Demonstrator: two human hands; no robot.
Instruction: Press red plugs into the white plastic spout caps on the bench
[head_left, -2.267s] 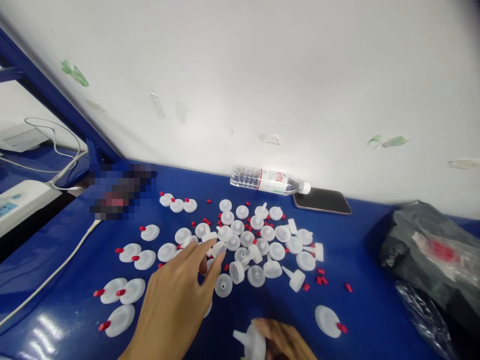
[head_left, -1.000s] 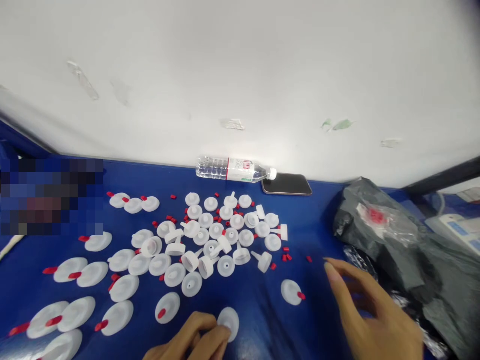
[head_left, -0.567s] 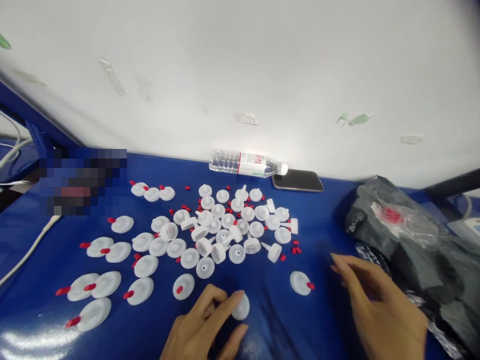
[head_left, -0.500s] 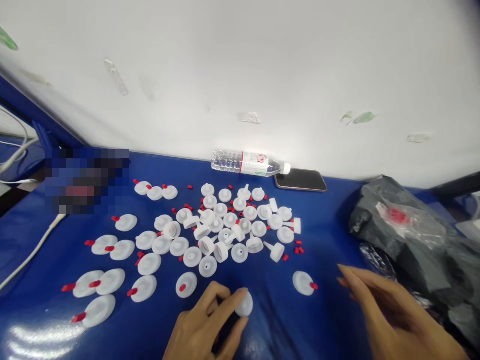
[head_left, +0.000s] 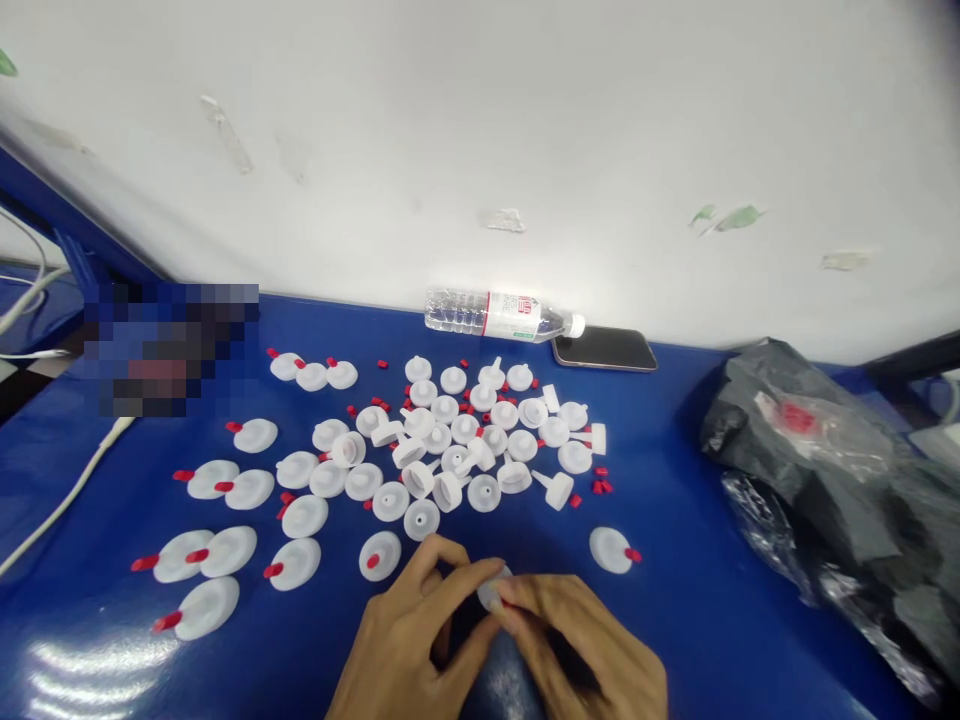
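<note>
Between thumb and index finger, my left hand (head_left: 416,635) pinches the rim of a white nozzle cap (head_left: 487,594) near the table's front edge. My right hand (head_left: 589,640) is closed at the same cap, its fingertips on a small red tip cap (head_left: 507,602) at the nozzle; mostly hidden by fingers, how far the tip sits on cannot be made out. Just left of my hands lies a nozzle cap with a red tip (head_left: 380,556). Another red-tipped nozzle cap (head_left: 611,550) is on the right. Beyond my hands spreads a pile of plain white nozzle caps (head_left: 465,430) with loose red tips (head_left: 602,487) among them.
Several red-tipped nozzle caps (head_left: 208,608) stand spread over the left side of the blue table (head_left: 675,620). A water bottle (head_left: 495,315) and a phone (head_left: 604,348) lie along the wall. Grey plastic bags (head_left: 810,470) fill the right edge; a white cable (head_left: 75,487) runs at left.
My right hand has moved left from beside the grey bags and met the nozzle cap in my left hand. My left hand has kept its hold on the cap.
</note>
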